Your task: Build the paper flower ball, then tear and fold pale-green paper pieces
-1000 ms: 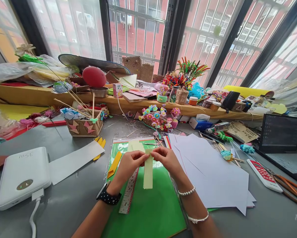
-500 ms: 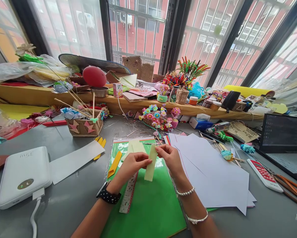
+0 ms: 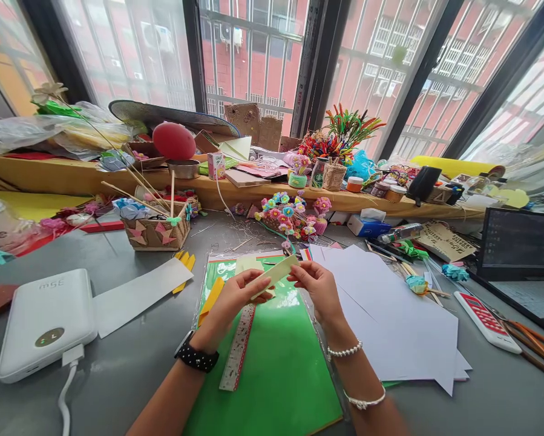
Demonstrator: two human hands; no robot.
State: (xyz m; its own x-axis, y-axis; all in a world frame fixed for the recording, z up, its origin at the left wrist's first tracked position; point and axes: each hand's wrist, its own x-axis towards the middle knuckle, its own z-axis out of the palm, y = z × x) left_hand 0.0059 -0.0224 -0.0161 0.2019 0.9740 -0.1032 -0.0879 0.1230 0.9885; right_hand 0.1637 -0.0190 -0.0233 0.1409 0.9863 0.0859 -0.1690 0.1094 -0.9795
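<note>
A pale yellow-green paper strip [image 3: 277, 274] is held between both hands, tilted up to the right above a green sheet [image 3: 272, 369] in a plastic sleeve. My left hand [image 3: 235, 298] pinches the strip's lower left end. My right hand [image 3: 314, 287] pinches its upper right end. A patterned ruler [image 3: 238, 348] lies on the green sheet just under my left wrist, which wears a black watch. Orange-yellow folded strips [image 3: 210, 301] lie at the sheet's left edge.
A stack of white paper [image 3: 389, 315] lies to the right, a white power bank [image 3: 45, 321] with cable and a white strip [image 3: 135, 295] to the left. A cardboard box of sticks [image 3: 156, 233], paper flowers [image 3: 290, 218], a calculator [image 3: 485, 321] and a laptop [image 3: 517, 248] crowd the back and right.
The strip hung straight down from both hands a second ago. It has swung up to a near-horizontal slant, my left hand now at its lower end and my right at the upper end.
</note>
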